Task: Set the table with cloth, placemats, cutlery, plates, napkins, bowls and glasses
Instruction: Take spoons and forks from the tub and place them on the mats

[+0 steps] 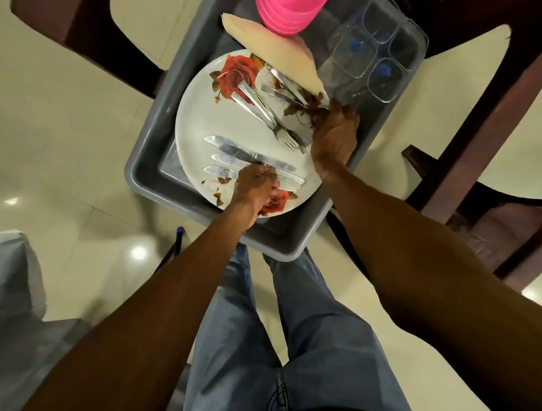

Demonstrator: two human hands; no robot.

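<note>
I see a glossy cream tiled floor [55, 140] catching ceiling-light glare, with dark wooden chairs [61, 6] at upper left and right.

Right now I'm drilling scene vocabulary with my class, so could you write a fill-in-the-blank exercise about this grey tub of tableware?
1. The stacked bowls are ____ in colour.
2. The left hand grips the handles of the ____.
3. The plate is printed with red ____.
4. The forks lie on the plate between the knives and the right hand, inside the grey ____.

Missing words: pink; knives; roses; tub
</note>
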